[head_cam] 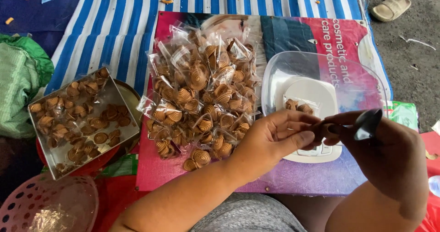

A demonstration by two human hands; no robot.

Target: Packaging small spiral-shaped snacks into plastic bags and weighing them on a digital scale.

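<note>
My right hand is closed around a dark spoon, its bowl pointing up and right. My left hand reaches across, and its thumb and fingertips pinch together against the right hand's fingers. What sits between them is hidden. Both hands hover over the near edge of a clear plastic bowl resting on a white scale. Inside the bowl lie a few brown swirl cookies. Left of my hands is a heap of small clear bags filled with swirl cookies.
A metal tray of loose swirl cookies lies at the left, over a red plate. A pink basket is at bottom left, with green cloth above it. Everything rests on a printed banner and a blue-striped sheet. A sandal lies on the ground.
</note>
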